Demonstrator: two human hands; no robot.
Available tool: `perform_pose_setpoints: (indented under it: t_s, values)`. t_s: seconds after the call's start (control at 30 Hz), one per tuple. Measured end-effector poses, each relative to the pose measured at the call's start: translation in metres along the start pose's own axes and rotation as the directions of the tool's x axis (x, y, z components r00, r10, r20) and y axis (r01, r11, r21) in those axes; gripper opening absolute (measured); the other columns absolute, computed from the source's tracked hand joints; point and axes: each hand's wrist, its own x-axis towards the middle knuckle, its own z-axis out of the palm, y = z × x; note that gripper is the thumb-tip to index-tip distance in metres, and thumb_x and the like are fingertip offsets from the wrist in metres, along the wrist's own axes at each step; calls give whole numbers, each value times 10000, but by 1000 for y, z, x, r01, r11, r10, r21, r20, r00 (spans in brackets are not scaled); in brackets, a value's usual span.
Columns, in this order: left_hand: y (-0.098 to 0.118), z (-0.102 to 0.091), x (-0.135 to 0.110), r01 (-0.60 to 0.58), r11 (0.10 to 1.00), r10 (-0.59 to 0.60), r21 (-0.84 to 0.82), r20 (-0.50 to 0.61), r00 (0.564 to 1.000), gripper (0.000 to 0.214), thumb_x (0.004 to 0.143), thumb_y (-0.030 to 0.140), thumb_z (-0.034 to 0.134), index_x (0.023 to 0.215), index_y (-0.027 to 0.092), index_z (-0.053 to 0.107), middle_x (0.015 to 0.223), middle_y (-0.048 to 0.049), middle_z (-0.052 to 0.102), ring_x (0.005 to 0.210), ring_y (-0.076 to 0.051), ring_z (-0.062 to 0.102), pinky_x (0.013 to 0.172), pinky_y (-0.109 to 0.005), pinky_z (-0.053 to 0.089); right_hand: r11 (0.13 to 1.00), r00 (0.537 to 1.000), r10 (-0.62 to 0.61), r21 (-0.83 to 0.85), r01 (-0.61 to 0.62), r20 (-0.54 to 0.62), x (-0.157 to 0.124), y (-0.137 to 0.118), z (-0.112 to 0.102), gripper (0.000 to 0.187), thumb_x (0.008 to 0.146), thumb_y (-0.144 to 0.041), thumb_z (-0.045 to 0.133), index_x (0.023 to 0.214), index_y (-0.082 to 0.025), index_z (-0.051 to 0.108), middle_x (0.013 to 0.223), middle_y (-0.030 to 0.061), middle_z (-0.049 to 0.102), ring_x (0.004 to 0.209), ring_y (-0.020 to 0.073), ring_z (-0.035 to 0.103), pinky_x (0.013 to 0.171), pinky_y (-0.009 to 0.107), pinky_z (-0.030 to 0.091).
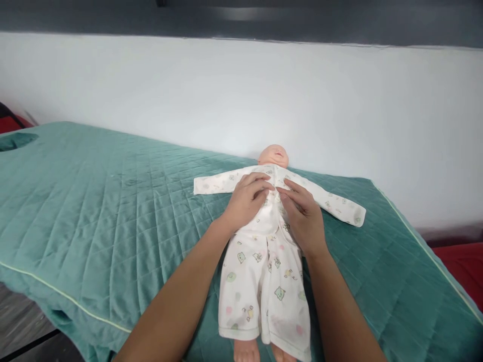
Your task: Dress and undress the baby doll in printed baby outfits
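A baby doll [273, 155] lies on its back, its head toward the wall and its bare feet toward me. It wears a white printed romper [245, 281] with both sleeves spread out sideways. My left hand [249, 198] and my right hand [303, 213] meet over the front of the chest. Their fingertips are pinched close together at the romper's front opening. Whatever small fastener or cloth edge lies between the fingers is too small to make out. Below the hands the front seam runs down between the two legs.
A green quilted cover [113, 211] with a pale piped edge lies under the doll. Behind it rises a white wall [151, 85] with a dark band on top. Something red [458, 266] stands past the right edge, and grey floor [22, 322] shows at lower left.
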Motion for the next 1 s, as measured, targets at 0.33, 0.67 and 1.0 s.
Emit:
perform_pose_setpoints:
  t_s: [0.33, 0.67, 1.0]
  values:
    - [1, 0, 1, -85, 974, 55, 210, 146, 988, 492, 989, 180, 332, 1436, 314, 490, 1610, 2, 374, 1509, -230, 268, 1209, -519, 284, 998, 998, -54, 8, 55, -28, 0, -2, 3, 194, 934, -327, 600, 1057, -292, 746, 1285, 30, 689, 1274, 237, 566, 1113, 481, 424]
    - [-1, 2, 1, -16, 975, -13, 223, 128, 992, 448, 991, 220, 353, 1393, 308, 530, 1586, -15, 405, 1470, -219, 321, 1189, -513, 309, 993, 996, -81, -88, 84, 42, 0, 7, 6, 367, 947, -417, 571, 1298, -323, 623, 1451, 43, 566, 1383, 246, 455, 1177, 524, 338]
    - [-3, 4, 15, -67, 978, 51, 197, 84, 995, 437, 1021, 272, 328, 1428, 277, 488, 1540, -32, 485, 1477, -214, 347, 1190, -503, 299, 994, 991, -80, -66, 87, 106, 0, 10, 7, 492, 956, -478, 540, 1423, -322, 528, 1544, 38, 472, 1459, 255, 372, 1217, 538, 284]
